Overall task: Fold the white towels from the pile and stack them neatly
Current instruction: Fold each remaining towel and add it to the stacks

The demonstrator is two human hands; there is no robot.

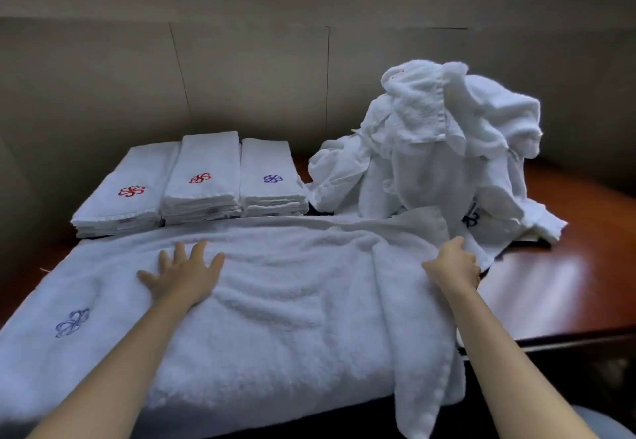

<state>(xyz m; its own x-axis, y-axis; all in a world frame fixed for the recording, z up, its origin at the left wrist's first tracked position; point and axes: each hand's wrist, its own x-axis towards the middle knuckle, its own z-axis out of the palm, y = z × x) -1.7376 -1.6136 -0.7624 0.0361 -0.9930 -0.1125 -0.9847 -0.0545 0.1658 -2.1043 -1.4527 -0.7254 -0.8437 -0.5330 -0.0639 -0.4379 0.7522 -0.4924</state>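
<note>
spread towel [275, 301] front; three stacks [203, 184] behind-left; pile [440, 149] behind-right, apparently touching towel.

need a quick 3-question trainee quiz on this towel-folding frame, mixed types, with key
1. True or false: the left hand lies flat with fingers spread on the spread towel.
2. Multiple choice: what colour is the emblem on the rightmost folded stack? A) red B) purple C) green
3. Fill in: the right hand grips the spread towel's ____ edge, near the unfolded pile.

Key: 1 true; 2 B; 3 right
</note>
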